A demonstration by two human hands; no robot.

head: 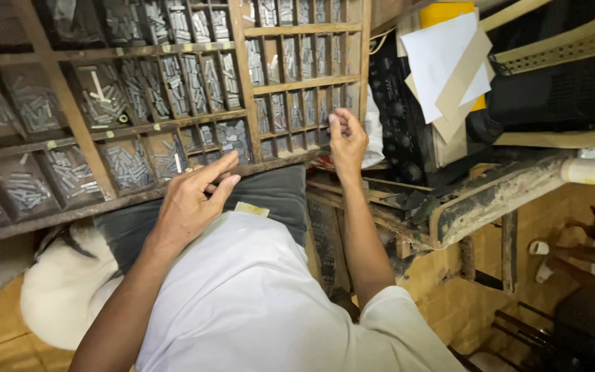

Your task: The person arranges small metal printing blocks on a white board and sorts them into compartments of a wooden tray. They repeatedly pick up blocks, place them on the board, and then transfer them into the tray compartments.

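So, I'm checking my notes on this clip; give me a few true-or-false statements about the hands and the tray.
1. The left hand rests at the lower edge of the wooden type case. True.
2. The right hand holds a sheet of paper. False: its fingertips pinch at a small compartment; the white papers lie apart.
3. The compartments hold small grey metal pieces. True.
4. The case's compartments are all bare. False: many hold pieces.

two hands (194, 200), one type case (173, 89) (wooden)
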